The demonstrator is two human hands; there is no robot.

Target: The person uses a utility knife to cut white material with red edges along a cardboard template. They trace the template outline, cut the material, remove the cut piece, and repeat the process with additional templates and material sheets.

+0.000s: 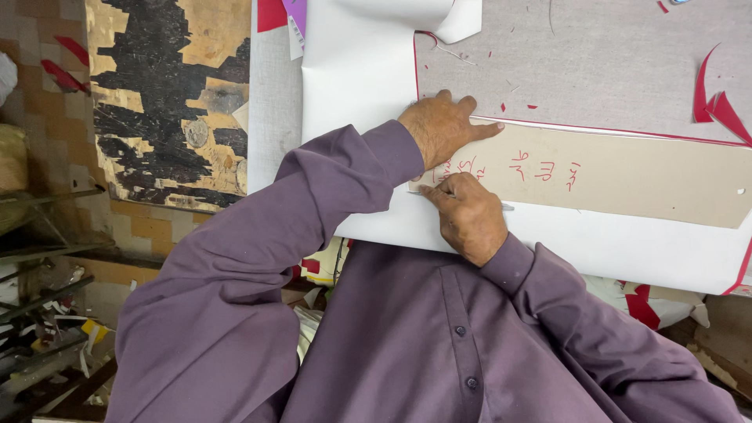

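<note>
Cardboard, a long tan template (627, 176) with red marks, lies on a white sheet (360, 70) spread over the grey table (595, 63). Red scraps (717, 106) sit near the table's far edge. Flat and spread, the left hand (445, 129) presses down the template's end. Touching it, the right hand (468, 215) is closed around a thin tool (507, 207) at the template's lower edge.

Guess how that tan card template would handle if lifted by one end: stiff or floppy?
The tan card template lies dead flat with crisp straight edges, so probably fairly stiff. Long and narrow, it may sag slightly. The left hand presses it onto the white sheet, suggesting it slides easily.
</note>
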